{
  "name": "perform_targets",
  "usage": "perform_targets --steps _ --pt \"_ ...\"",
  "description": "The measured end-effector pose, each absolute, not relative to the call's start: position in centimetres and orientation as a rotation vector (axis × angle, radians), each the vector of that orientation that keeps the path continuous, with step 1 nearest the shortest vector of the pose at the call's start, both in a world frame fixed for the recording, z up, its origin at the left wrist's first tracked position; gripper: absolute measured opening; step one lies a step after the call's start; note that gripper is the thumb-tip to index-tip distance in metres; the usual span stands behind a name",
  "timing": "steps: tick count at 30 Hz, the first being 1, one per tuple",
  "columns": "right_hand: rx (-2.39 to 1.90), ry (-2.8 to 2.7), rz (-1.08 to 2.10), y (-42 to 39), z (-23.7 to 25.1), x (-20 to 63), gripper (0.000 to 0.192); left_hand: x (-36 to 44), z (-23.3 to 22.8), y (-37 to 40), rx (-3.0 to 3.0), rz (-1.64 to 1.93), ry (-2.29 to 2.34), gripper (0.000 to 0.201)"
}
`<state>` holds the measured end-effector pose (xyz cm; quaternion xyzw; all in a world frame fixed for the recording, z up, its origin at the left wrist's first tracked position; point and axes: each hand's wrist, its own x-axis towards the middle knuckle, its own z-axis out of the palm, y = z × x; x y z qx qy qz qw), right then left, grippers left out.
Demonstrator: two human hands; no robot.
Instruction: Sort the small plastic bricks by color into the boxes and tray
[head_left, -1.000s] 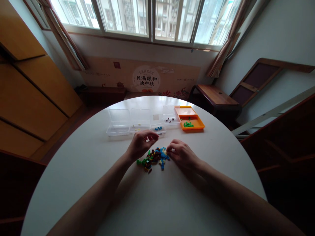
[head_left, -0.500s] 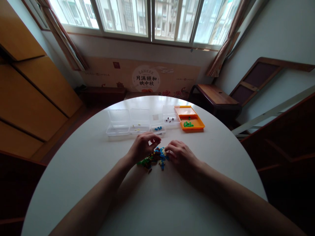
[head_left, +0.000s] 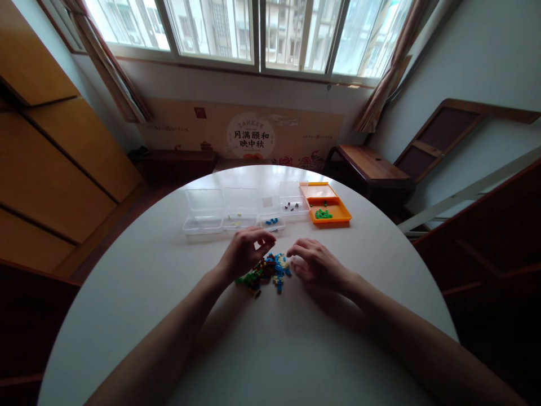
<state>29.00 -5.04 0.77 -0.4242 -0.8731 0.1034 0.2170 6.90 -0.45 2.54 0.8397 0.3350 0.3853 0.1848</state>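
A small pile of tiny bricks (head_left: pixel 267 272), blue, green, brown and yellow, lies on the round white table (head_left: pixel 262 344) in front of me. My left hand (head_left: pixel 243 254) hovers over the pile's left side with thumb and forefinger pinched together; anything between them is too small to see. My right hand (head_left: pixel 316 262) sits at the pile's right edge, fingers curled and pointing at the bricks, just off the table. Whether it holds a brick is not visible.
Behind the pile stands a row of clear plastic boxes (head_left: pixel 203 213), one with blue bricks (head_left: pixel 271 221), one with dark bricks (head_left: pixel 291 206). An orange tray (head_left: pixel 337 215) holds green bricks (head_left: pixel 323 213). Beyond the table's right side is a wooden bench (head_left: pixel 372 166).
My left hand has drawn its fingers in and moved slightly right over the pile. My right hand has lifted a little and shifted right from the bricks.
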Motion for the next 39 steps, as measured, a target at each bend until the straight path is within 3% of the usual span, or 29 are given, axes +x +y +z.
perform_targets --steps 6,11,16,19,24,39 --pt "-1.203 -2.433 0.282 -4.8 0.9 29.3 0.009 6.8 2.4 -0.4 2.382 1.072 0.934 0.008" --pt "-1.168 -2.353 0.350 -4.8 0.6 29.0 0.013 7.1 2.2 -0.4 2.407 1.065 0.915 0.008" --pt "-1.157 -1.911 0.847 -4.6 0.4 28.3 0.008 7.4 2.2 -0.8 2.514 1.050 0.801 0.004" --pt "-1.118 -1.588 1.184 -4.6 0.7 27.7 0.015 7.6 2.4 -1.2 2.551 1.070 0.751 0.012" --pt "-1.055 -1.252 1.444 -5.1 1.0 27.0 0.022 8.1 2.8 -1.5 2.534 1.154 0.714 0.019" --pt "-1.133 -1.373 1.300 -5.2 0.9 26.9 0.025 8.0 2.2 -1.1 2.573 1.228 0.825 0.014"
